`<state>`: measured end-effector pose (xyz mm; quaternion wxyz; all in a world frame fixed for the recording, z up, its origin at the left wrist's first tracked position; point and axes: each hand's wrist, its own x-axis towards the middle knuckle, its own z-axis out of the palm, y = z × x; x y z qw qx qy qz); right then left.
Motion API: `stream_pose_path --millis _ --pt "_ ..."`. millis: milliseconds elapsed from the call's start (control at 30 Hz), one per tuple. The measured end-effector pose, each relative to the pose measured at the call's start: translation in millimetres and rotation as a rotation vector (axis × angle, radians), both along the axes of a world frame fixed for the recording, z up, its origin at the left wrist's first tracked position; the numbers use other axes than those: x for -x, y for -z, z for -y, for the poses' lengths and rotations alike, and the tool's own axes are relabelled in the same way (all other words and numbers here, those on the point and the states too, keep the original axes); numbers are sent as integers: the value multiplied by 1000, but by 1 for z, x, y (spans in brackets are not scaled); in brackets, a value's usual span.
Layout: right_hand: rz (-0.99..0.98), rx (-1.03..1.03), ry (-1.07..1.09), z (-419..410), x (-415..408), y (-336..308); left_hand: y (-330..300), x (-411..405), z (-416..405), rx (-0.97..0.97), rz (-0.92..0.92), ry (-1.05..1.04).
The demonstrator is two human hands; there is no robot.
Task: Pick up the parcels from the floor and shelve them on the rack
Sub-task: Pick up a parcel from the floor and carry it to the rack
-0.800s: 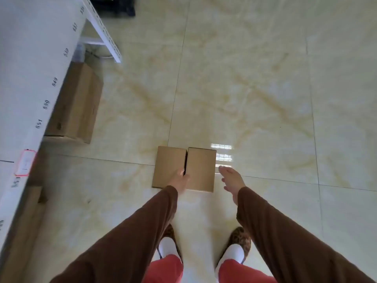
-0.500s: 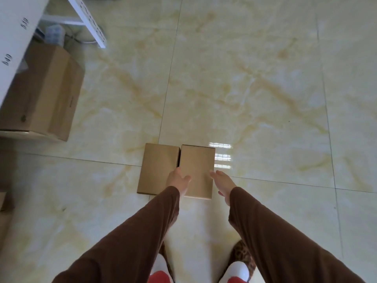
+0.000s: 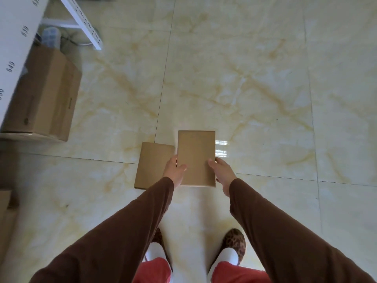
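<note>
Two flat brown cardboard parcels are below me. The right parcel [image 3: 196, 156] is lifted off the floor, gripped on its left edge by my left hand [image 3: 175, 170] and on its right edge by my right hand [image 3: 221, 173], thumbs on top. The left parcel [image 3: 153, 164] lies flat on the tiled floor, partly hidden under the lifted one and my left hand. The white rack [image 3: 14, 48] with numbered labels runs along the left edge of the view.
A large open cardboard box [image 3: 42, 94] sits under the rack at left, with another box [image 3: 6, 217] at the lower left edge. A white rack leg [image 3: 85, 23] slants across the upper left. A plastic container [image 3: 51, 35] stands behind the box. My feet are below.
Both hands closed on the right parcel and raised it off the floor, so it now overlaps the left parcel. The view has shifted, bringing the rack edge back in.
</note>
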<state>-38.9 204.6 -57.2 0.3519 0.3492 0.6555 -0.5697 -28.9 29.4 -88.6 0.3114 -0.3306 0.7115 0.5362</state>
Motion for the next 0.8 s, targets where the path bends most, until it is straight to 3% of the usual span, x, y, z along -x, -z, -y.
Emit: stream_pose_path --millis 167,433,533,667,800 --pt "-202 0 66 -23 13 -135 -168 25 -18 -106 -165 -59" --pt "-649 -16 104 -80 55 -461 -495 79 -57 -287 -484 -22" --pt "-801 74 82 -107 61 -573 -613 87 -76 -345 -593 26" --pt "-943 150 35 -138 64 -673 -719 89 -98 -385 -709 51" --pt "-1029 194 29 -156 74 -723 -774 94 -110 -415 -795 57"
